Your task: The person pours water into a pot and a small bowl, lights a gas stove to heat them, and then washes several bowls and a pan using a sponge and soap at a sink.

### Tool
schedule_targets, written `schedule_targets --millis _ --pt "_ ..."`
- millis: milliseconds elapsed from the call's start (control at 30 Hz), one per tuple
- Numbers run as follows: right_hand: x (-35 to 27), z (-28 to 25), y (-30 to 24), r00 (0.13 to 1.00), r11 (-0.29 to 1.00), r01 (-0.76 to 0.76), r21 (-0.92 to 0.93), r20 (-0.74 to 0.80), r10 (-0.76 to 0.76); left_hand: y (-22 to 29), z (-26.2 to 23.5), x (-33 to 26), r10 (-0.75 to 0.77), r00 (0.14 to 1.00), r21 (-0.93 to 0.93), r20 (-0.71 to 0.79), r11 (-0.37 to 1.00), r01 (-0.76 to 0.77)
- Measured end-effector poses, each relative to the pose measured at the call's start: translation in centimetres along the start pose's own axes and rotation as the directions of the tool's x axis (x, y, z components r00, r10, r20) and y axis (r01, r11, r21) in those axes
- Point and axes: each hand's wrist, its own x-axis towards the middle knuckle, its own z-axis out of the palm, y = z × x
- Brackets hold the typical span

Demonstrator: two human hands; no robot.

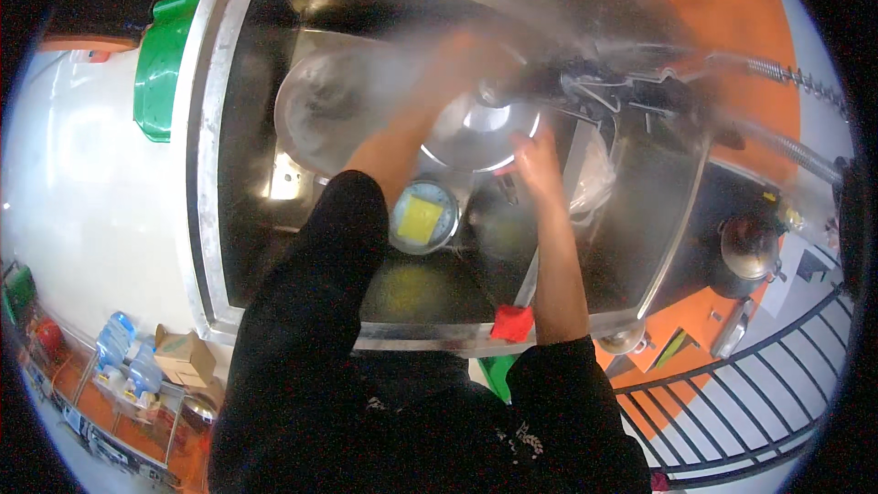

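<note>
Deep steel sink basin (240, 220), round steel bowl (476, 133) at centre, clear glass lid (320, 110) at 9 o'clock, small bowl with yellow sponge (422, 218) at 6, black spray faucet (631, 91) at 3, open floor at 7.

White floor (82, 192), orange countertop (732, 0), black railing (759, 402)

The person stands over a steel sink (208, 183) and both bare forearms reach into it. The right hand (535, 165) touches the edge of a shiny metal lid (476, 133) in the middle of the basin. The left hand (466, 59) is above this lid and it is very blurred, so its grip cannot be told. Left of it lies a round glass lid (325, 110). Near the left forearm sits a small round bowl (422, 218) with a yellow sponge (420, 218) inside. A red cloth (512, 322) lies on the front rim. A metal pot (747, 252) stands at the right.
</note>
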Motion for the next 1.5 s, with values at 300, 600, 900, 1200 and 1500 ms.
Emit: schedule_targets --millis 300,600,900,1200,1500 --pt "1.3 0.6 0.8 0.998 0.993 0.049 -0.111 -0.029 -0.052 1.7 -4.8 -2.5 -0.135 0.989 0.272 -0.060 0.951 0.146" --pt "0.7 5.0 -0.4 0.720 0.548 0.443 -0.709 -0.082 -0.689 3.2 0.0 -7.7 -0.289 0.912 -0.278 -0.290 0.938 0.208" --pt "-0.7 7.4 1.2 0.813 0.367 0.242 -0.898 -0.019 -0.582 7.1 -5.0 -6.3 -0.757 0.653 -0.984 -0.017 0.128 0.123" --pt "3.9 3.7 -0.3 0.750 0.501 0.562 -0.658 0.148 -0.645 2.3 -3.6 -9.9 -0.843 0.520 -0.958 -0.136 0.245 0.146" --pt "7.0 3.5 0.4 0.950 0.285 0.278 -0.917 0.218 -0.223 2.4 -1.0 -6.5 -0.911 0.413 -1.000 -0.011 0.015 0.006"
